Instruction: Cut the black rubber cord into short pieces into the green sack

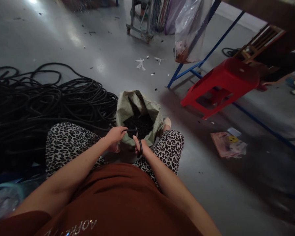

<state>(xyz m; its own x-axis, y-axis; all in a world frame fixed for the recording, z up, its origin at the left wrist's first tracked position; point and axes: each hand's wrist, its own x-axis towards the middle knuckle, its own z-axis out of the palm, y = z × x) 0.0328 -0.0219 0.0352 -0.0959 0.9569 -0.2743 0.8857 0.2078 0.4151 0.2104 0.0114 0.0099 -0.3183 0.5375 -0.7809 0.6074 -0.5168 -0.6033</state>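
Observation:
Over the near side of a pale green woven sack [157, 113], my left hand [115, 133] is closed around a black cord [100, 128] that runs in from the left. The cord's end sticks out past my fingers, over the sack's mouth. My right hand [141, 147] grips black-handled scissors [137, 132], their blades pointing up beside the cord's end. Whether the blades touch the cord I cannot tell. Inside the sack lie many small dark pieces [144, 124]. A large tangle of black cord [71, 95] spreads over the floor at the left.
A red plastic stool [236, 73] stands at the right beside a blue-legged table [196, 67]. A clear plastic bag [189, 36] hangs there. Printed packets [226, 144] and white scraps [140, 63] lie on the floor. A wheeled frame [140, 31] stands farther back.

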